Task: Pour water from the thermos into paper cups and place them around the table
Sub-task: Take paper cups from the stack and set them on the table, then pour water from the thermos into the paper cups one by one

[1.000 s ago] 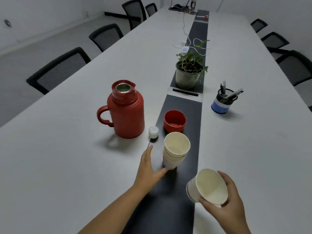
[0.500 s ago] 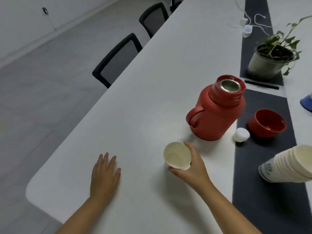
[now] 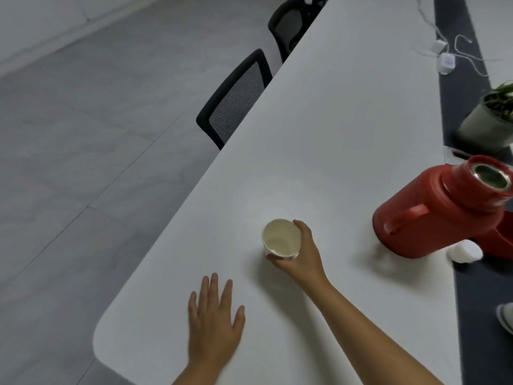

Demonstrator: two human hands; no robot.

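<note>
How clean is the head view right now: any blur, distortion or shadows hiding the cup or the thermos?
Head view: the paper cup in the right hand is fairly sharp, with a soft shadow just below it; the red thermos and white cap are smeared by motion blur; wide-angle distortion slants the table edge; the left hand lies flat, evenly lit, no glare.

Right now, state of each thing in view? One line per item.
paper cup: upright on the table, held by the right hand; water inside cannot be told
thermos: upright, mouth uncovered
white stopper: off the thermos, lying beside its base
right hand: fingers curled round the cup
left hand: flat on the table, fingers spread, holding nothing
mesh chair: pushed in at the table edge
</note>
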